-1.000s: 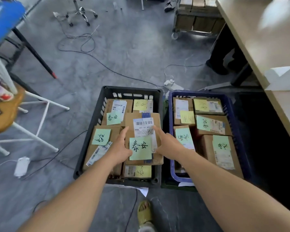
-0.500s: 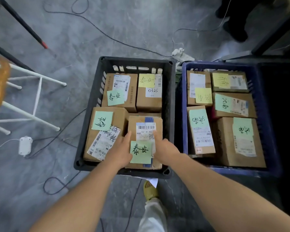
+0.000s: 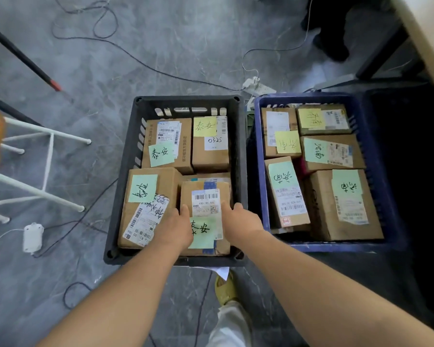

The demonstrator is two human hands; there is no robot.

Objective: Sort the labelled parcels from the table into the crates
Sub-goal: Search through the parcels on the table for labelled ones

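A small cardboard parcel with a barcode label and a green sticky note sits in the near right corner of the black crate. My left hand grips its left side and my right hand grips its right side. Three other note-tagged parcels lie in the same crate. The blue crate beside it on the right holds several parcels with green and yellow notes.
Both crates stand on a grey floor strewn with cables and a power strip. White stool legs stand at the left. A table edge runs along the top right, with another person's dark legs beneath it. My yellow sandal is near the black crate.
Both hands lowered the parcel from above the black crate into its near right corner. The view tilted down and closer over the crates.
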